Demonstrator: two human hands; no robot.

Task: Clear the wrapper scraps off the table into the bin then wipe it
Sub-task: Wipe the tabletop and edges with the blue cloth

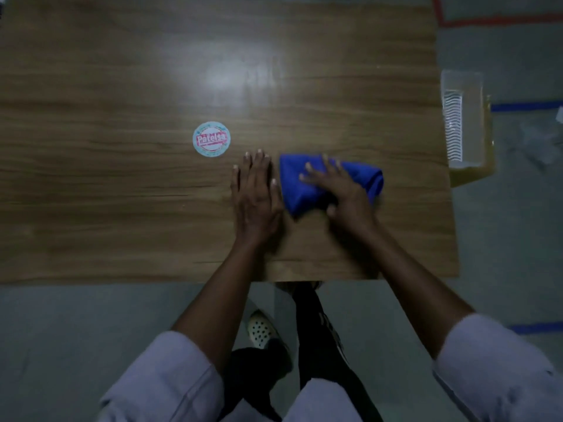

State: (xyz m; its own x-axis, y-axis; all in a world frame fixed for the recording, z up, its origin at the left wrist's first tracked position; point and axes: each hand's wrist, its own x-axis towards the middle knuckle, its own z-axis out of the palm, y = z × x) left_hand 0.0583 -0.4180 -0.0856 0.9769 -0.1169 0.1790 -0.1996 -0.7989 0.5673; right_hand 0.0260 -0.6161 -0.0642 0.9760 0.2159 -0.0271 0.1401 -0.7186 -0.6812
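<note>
This looks like a marked-out test room or lab, not a home. The grey floor [61,315] has red tape [499,21] at the upper right and blue tape [527,106] at the right. A plain wood-laminate counter [122,208] has a clear plastic bin [454,126] beside it.

The table [122,86] is brown wood grain. The cloth [292,184] is plain blue. The sticker [211,138] is white with a pale blue rim and red lettering. At right, the bin [472,86] is clear and yellowish. The sleeves [170,379] are pale lilac.
</note>
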